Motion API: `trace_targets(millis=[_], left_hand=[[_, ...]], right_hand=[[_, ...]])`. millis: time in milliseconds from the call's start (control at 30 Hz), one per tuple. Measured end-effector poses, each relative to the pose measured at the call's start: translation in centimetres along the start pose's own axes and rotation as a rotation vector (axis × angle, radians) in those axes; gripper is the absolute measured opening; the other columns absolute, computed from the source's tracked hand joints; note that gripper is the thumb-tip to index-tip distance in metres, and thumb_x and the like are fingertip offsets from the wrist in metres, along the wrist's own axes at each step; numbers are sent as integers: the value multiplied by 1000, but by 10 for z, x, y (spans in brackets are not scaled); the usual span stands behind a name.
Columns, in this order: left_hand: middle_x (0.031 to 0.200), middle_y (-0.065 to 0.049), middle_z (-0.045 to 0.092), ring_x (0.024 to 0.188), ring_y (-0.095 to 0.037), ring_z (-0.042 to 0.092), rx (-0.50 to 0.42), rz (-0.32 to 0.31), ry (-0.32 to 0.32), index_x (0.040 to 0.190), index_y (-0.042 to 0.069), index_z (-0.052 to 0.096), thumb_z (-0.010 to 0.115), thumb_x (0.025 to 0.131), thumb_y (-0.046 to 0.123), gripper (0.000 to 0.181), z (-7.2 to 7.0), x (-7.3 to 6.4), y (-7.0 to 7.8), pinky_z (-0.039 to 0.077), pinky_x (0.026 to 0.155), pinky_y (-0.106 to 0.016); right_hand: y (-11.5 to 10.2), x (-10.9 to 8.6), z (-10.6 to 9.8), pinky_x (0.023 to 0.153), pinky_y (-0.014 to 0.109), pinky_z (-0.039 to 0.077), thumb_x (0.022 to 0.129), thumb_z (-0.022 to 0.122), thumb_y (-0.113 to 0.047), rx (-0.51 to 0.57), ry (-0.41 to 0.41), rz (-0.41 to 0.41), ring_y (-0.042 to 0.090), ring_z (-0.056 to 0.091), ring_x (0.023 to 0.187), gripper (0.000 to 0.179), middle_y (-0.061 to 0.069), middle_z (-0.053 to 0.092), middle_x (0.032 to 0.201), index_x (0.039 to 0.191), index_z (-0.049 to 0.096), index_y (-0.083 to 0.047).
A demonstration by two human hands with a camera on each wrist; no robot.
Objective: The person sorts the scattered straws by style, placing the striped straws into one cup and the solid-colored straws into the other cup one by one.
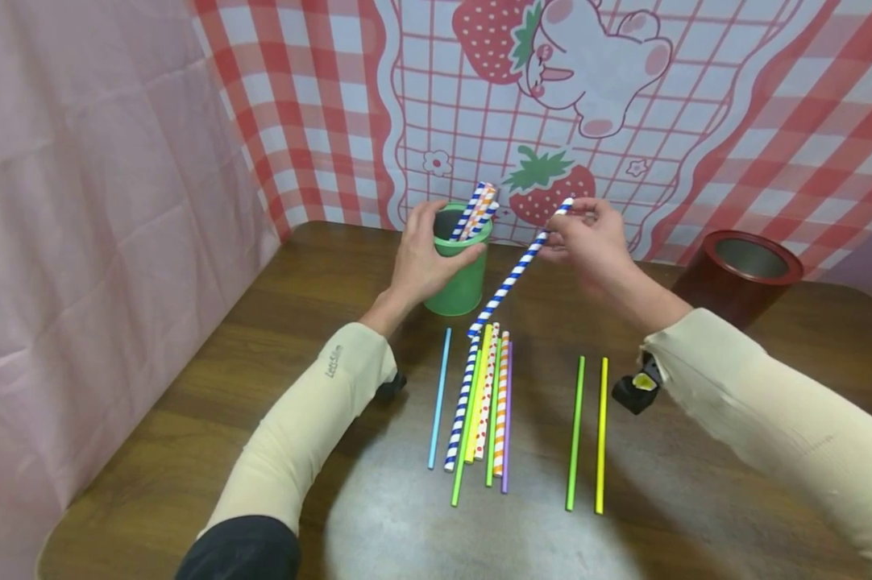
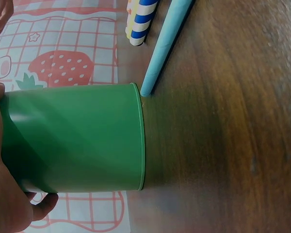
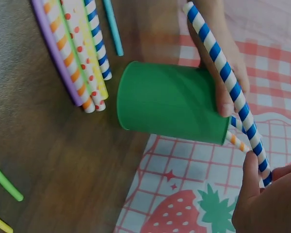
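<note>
My left hand grips the green cup near its rim, thumb on the near side. Several striped paper straws, blue-white and orange-white, lean inside the cup. Between thumb and fingers of my right hand, a blue-and-white striped straw is pinched by its upper end. It slants down to the left, to the right of the cup. Its lower end overlaps the top of a bunch of straws on the table in the head view. The right wrist view shows this held straw passing in front of the cup's rim.
On the wooden table lies a bunch of striped, dotted and plain straws. A light blue straw lies left of it; a green straw and a yellow straw lie right. A dark red cup stands at the back right.
</note>
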State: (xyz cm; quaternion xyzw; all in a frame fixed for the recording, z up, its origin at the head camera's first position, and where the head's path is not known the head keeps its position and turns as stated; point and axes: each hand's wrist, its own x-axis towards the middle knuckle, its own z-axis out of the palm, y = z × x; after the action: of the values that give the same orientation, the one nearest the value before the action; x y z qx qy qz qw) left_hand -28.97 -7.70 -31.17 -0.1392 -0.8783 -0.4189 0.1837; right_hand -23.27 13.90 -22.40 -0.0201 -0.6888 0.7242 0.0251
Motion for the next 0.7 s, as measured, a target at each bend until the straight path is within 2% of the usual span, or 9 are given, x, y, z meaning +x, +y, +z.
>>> trace_targets(millis=[200,300,433,533,600,700], left_hand=[[146,-3,31,121,-18,43,0,-3,8,144,20,33,72,76,58,87,-1,0,-1,46,96,-37],[147,-3,30,123,-18,42,7,-7,7,144,19,32,72,76,59,88,-1,0,-2,45,98,-38],[148,-4,29,127,-20,40,24,-5,10,144,18,32,73,77,56,88,-1,0,-1,41,102,-39],[149,-4,29,129,-20,39,29,-6,8,144,18,33,74,77,54,87,0,0,0,40,104,-39],[149,-4,29,129,-20,38,31,-3,5,144,18,32,74,76,55,88,0,0,0,39,104,-39],[148,-4,30,127,-19,40,25,11,6,144,17,33,73,76,57,88,0,0,0,41,102,-38]], right_hand=[[-10,5,7,69,25,57,91,51,3,108,103,-52,12,61,71,27,10,47,103,105,34,-13],[-15,7,10,69,25,57,92,51,2,145,154,-65,13,62,70,28,11,49,103,108,34,-13],[-20,10,13,70,23,57,92,52,2,174,235,-82,14,61,74,32,8,50,103,113,34,-14],[-23,13,15,69,23,57,91,52,2,213,289,-110,14,61,77,31,7,49,103,111,34,-14],[-25,15,17,70,25,57,91,52,2,250,310,-131,15,61,78,30,7,49,103,108,34,-14],[-27,17,19,72,25,57,93,53,1,249,334,-147,16,63,79,30,6,48,105,108,33,-15]])
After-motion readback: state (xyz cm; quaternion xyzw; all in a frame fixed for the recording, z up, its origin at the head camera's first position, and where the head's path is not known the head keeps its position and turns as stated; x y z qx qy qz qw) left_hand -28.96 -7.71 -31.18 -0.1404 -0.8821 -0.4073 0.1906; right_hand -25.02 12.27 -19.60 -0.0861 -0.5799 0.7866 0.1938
